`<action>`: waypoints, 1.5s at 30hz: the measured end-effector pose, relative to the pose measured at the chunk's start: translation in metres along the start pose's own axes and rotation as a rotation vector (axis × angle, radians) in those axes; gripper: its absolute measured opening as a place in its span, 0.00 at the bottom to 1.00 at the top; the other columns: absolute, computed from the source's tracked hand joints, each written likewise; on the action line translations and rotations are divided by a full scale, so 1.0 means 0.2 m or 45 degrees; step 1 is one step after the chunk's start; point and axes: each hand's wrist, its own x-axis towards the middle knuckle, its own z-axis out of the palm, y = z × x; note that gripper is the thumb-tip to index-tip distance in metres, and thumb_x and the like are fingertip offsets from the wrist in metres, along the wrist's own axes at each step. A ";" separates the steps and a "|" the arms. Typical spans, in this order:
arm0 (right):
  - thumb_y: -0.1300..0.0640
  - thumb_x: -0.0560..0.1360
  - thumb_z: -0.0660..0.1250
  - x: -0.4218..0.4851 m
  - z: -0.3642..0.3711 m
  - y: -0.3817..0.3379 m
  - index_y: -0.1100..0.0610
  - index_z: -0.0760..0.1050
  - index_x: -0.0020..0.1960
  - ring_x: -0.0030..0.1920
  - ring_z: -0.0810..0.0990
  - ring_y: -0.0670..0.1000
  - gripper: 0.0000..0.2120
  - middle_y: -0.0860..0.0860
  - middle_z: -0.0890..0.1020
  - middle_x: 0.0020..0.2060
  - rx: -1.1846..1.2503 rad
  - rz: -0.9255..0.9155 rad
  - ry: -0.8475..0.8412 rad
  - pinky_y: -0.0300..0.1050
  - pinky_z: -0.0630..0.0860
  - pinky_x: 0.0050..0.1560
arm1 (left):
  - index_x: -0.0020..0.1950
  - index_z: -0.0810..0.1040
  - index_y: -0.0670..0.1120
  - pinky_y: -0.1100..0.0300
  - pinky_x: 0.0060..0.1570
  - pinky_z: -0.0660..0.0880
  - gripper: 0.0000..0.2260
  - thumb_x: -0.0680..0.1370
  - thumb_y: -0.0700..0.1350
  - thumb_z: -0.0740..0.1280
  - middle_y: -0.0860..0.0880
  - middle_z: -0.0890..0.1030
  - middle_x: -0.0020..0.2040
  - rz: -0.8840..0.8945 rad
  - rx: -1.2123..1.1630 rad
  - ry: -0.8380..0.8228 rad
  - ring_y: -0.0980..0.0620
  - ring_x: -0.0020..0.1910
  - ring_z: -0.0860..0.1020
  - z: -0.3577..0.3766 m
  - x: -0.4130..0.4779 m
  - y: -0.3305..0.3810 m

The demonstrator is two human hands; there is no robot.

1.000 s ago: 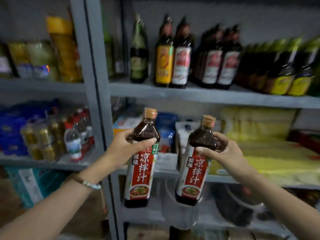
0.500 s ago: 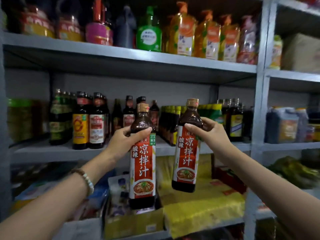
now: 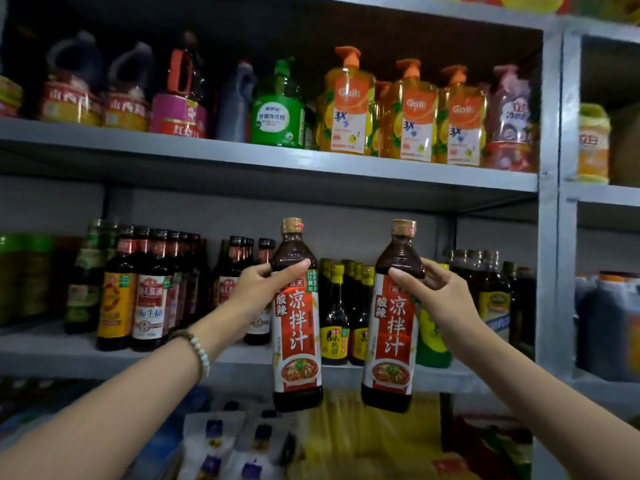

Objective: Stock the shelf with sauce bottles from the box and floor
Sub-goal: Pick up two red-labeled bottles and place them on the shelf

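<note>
Two sauce bottles, upright, are hanging before the middle shelf's (image 3: 48, 358) front edge. The left hand (image 3: 256, 289) is clamping its grip on the left bottle (image 3: 298, 327) at the shoulder, and the right hand (image 3: 441, 294) is clamping the right bottle (image 3: 393, 327) likewise. Dark bottles (image 3: 152, 289) are crowding the shelf behind, with headroom above their caps.

Orange pump bottles (image 3: 414, 123) standing in row up high, green-labelled bottle (image 3: 277, 119) sitting just left of them. Dark handled jugs (image 3: 71, 95) lining far left. White pouches (image 3: 214, 441) lying low, beside blurred yellow packs (image 3: 363, 434), possibly noodles.
</note>
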 end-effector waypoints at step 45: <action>0.46 0.63 0.73 0.57 0.66 0.62 0.49 0.76 0.54 0.47 0.84 0.46 0.21 0.50 0.84 0.50 0.025 0.050 -0.131 0.37 0.80 0.40 | 0.51 0.79 0.51 0.67 0.34 0.76 0.26 0.60 0.65 0.71 0.52 0.85 0.41 -0.007 0.205 -0.014 0.56 0.39 0.84 -0.42 0.76 -0.60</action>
